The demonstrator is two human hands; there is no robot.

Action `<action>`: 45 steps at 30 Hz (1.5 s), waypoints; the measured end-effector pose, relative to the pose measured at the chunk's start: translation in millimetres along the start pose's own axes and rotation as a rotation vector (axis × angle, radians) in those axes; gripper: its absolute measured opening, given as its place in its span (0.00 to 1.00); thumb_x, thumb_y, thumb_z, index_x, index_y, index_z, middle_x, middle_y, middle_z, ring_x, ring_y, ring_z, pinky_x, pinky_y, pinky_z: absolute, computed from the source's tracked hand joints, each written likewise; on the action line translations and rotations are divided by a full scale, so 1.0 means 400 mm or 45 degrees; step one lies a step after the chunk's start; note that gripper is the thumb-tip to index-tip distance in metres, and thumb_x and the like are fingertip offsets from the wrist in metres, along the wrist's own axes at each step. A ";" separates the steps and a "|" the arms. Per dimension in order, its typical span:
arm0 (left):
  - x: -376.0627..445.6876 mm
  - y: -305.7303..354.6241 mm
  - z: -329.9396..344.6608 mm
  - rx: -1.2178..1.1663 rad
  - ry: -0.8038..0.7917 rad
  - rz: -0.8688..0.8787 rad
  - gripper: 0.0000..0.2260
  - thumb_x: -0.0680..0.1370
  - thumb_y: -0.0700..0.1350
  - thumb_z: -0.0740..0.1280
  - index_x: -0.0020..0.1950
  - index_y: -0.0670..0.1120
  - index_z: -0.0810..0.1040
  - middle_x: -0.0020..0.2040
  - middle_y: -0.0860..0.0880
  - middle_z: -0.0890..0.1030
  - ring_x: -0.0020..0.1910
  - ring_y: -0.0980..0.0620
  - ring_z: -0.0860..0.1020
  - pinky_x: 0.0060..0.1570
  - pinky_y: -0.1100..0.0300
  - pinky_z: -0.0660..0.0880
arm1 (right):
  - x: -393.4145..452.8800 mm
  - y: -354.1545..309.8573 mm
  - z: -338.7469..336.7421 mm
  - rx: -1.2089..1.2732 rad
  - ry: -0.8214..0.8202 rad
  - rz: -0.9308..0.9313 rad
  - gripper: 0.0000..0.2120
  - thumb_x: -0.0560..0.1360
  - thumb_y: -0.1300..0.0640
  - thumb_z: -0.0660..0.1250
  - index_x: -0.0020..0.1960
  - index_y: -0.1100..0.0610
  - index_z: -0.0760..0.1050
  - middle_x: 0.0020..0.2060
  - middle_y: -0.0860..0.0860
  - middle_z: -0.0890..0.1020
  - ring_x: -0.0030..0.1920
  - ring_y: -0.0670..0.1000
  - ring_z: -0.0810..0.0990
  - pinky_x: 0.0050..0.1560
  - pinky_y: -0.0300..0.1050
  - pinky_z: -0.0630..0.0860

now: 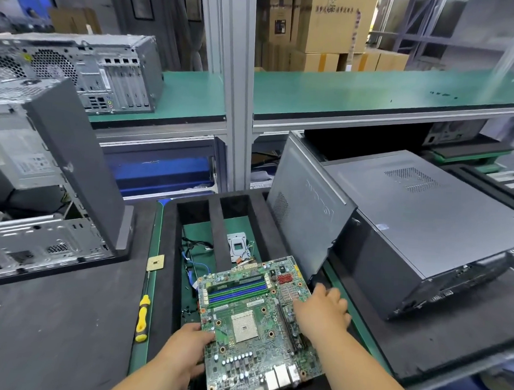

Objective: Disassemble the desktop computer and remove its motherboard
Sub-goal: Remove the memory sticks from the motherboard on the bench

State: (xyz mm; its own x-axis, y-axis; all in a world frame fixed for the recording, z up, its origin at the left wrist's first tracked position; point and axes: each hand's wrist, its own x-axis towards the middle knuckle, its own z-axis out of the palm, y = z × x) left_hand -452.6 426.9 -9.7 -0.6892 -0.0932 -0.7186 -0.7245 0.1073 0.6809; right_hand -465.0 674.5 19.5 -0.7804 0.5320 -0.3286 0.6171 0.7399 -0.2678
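Observation:
The green motherboard (251,324) is out of its case and held flat over the black foam tray (216,222), low in the middle of the view. My left hand (185,354) grips its left edge, thumb on top of the board. My right hand (323,311) holds the right edge, fingers wrapped over the far side. The board shows blue memory slots, a bare CPU socket and rear ports near me. An opened grey computer case (44,185) stands at the left.
A yellow-handled screwdriver (142,316) lies on the green strip left of the tray, a loose CPU chip (155,262) beyond it. A closed black desktop (419,231) lies at the right with a side panel (305,214) leaning on it. Cables and a bracket sit in the tray.

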 end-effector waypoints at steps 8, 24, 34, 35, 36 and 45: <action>-0.011 -0.002 0.008 -0.101 0.030 0.026 0.19 0.82 0.40 0.60 0.73 0.45 0.65 0.68 0.43 0.71 0.62 0.42 0.73 0.56 0.49 0.74 | -0.003 -0.002 0.009 0.057 -0.043 -0.179 0.29 0.77 0.43 0.61 0.73 0.53 0.60 0.69 0.56 0.63 0.67 0.58 0.63 0.65 0.53 0.66; -0.053 -0.009 -0.007 -0.468 -0.151 0.120 0.16 0.82 0.43 0.62 0.69 0.41 0.71 0.67 0.43 0.75 0.65 0.43 0.73 0.68 0.46 0.68 | -0.065 -0.110 0.035 -0.065 0.019 -0.722 0.32 0.79 0.43 0.55 0.77 0.36 0.43 0.73 0.53 0.52 0.72 0.55 0.52 0.69 0.56 0.54; -0.059 0.010 -0.043 -0.479 -0.163 0.323 0.17 0.82 0.41 0.61 0.70 0.38 0.70 0.67 0.41 0.74 0.68 0.42 0.70 0.71 0.43 0.63 | -0.102 -0.158 0.027 -0.054 0.072 -0.722 0.31 0.78 0.38 0.54 0.77 0.35 0.43 0.74 0.52 0.50 0.72 0.55 0.49 0.70 0.57 0.50; -0.058 0.010 -0.056 -0.495 -0.163 0.326 0.17 0.82 0.41 0.61 0.70 0.37 0.70 0.67 0.40 0.74 0.68 0.41 0.70 0.71 0.43 0.63 | -0.111 -0.167 0.025 -0.053 0.077 -0.734 0.32 0.78 0.38 0.54 0.77 0.35 0.41 0.74 0.51 0.49 0.73 0.56 0.48 0.70 0.57 0.49; -0.058 0.011 -0.071 -0.509 -0.170 0.327 0.17 0.82 0.41 0.61 0.69 0.37 0.71 0.67 0.39 0.74 0.68 0.40 0.70 0.71 0.42 0.63 | -0.120 -0.176 0.024 -0.053 0.093 -0.742 0.33 0.78 0.38 0.54 0.76 0.35 0.40 0.75 0.51 0.48 0.73 0.56 0.48 0.71 0.58 0.48; -0.116 0.034 -0.294 -0.466 -0.193 0.409 0.12 0.82 0.39 0.59 0.55 0.38 0.82 0.51 0.40 0.84 0.55 0.40 0.81 0.64 0.41 0.70 | -0.196 -0.296 0.018 -0.030 0.307 -0.611 0.32 0.77 0.36 0.55 0.77 0.43 0.51 0.74 0.52 0.56 0.71 0.56 0.57 0.68 0.56 0.58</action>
State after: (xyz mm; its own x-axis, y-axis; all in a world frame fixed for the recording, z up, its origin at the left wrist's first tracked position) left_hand -432.1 316.1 49.3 -0.8878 0.0352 -0.4588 -0.4523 -0.2496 0.8562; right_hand -476.0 542.1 70.5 -0.9769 0.2091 0.0437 0.1851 0.9308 -0.3153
